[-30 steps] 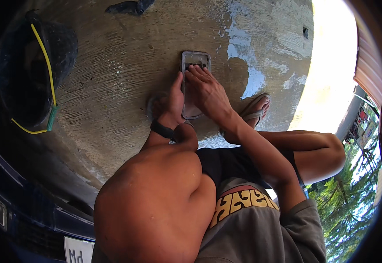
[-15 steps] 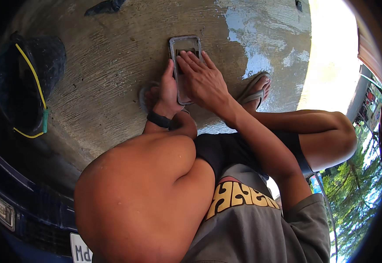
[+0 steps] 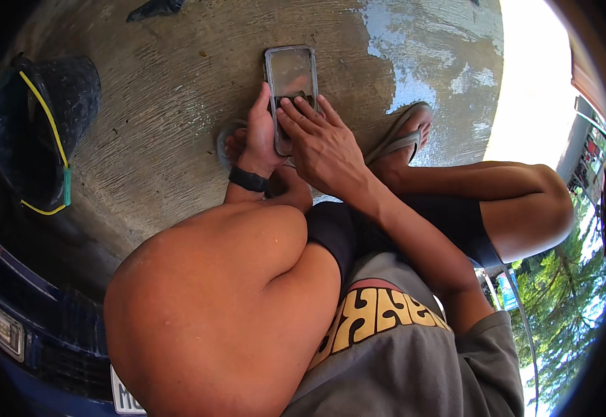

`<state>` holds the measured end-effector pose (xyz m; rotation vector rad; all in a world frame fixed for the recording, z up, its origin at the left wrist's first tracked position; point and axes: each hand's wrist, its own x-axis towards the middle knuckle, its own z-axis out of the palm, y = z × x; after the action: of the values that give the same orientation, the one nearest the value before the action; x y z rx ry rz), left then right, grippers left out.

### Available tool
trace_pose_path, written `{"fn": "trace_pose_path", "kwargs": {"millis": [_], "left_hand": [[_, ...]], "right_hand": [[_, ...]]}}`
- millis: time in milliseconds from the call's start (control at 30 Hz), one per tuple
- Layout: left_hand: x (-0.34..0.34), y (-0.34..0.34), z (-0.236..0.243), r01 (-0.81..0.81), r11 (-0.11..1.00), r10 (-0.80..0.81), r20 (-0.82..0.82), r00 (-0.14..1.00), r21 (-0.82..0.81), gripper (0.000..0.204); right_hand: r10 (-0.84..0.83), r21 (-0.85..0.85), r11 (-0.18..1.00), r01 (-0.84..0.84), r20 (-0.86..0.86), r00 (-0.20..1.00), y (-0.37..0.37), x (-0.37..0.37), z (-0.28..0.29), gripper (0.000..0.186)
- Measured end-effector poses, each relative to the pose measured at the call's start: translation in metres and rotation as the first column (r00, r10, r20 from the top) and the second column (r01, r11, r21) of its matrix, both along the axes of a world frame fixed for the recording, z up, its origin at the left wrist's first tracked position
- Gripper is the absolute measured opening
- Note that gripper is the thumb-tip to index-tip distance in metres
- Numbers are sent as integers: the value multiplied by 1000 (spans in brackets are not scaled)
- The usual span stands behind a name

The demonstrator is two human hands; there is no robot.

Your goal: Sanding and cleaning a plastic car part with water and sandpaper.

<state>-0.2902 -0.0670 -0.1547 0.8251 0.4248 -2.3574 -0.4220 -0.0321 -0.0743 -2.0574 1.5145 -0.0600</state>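
Above a rough concrete floor [image 3: 164, 104], near the upper centre of the head view, a smartphone [image 3: 290, 80] in a clear case is held upright with its dark screen facing the camera. Left hand [image 3: 258, 135]: fingers wrapped round the phone's left edge and lower part, clamped on it; a black wristband [image 3: 249, 180] circles the wrist. Right hand [image 3: 324, 142]: laid over the phone's lower right, fingers spread, fingertips [image 3: 290, 105] touching the lower part of the screen; whether this hand also grips the case from behind cannot be told. The two hands lie close together, touching at the phone.

Posture: the person squats, with the left knee [image 3: 213, 313] filling the lower centre of the view and the right knee [image 3: 539, 201] bent out to the right. The right foot, in a grey sandal [image 3: 404, 135], rests flat on the floor just right of the hands; the left foot [image 3: 237, 142] shows partly behind the left hand. A grey shirt with a yellow print [image 3: 386, 326] and dark shorts [image 3: 338, 229] are visible at the bottom.

Surroundings: a black bucket [image 3: 39, 132] with a yellow handle stands at the left, well apart from the phone. Below it lies the dark blue front of a vehicle [image 3: 32, 326]. A pale wet patch [image 3: 414, 62] marks the floor at upper right, and a dark scrap [image 3: 153, 8] lies at the top edge. Trees [image 3: 560, 306] show at the right rim.
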Motion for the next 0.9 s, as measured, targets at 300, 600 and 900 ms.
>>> {"fn": "trace_pose_path", "kwargs": {"millis": [300,600,900], "left_hand": [[-3,-14,-3,-100,993,112,-252,961,62,67],[-14,-10,8,-79,996,84,-112,990,43,67],[-15,-5,3,-33,999,32,-72,997,-9,67]], "right_hand": [[4,30,1000,-3,-13,1000,-25,-5,-6,41],[-34,-83,996,31,-43,998,-33,-6,-2,70],[-50,-58,997,46,-84,995,-21,6,1,91]]}}
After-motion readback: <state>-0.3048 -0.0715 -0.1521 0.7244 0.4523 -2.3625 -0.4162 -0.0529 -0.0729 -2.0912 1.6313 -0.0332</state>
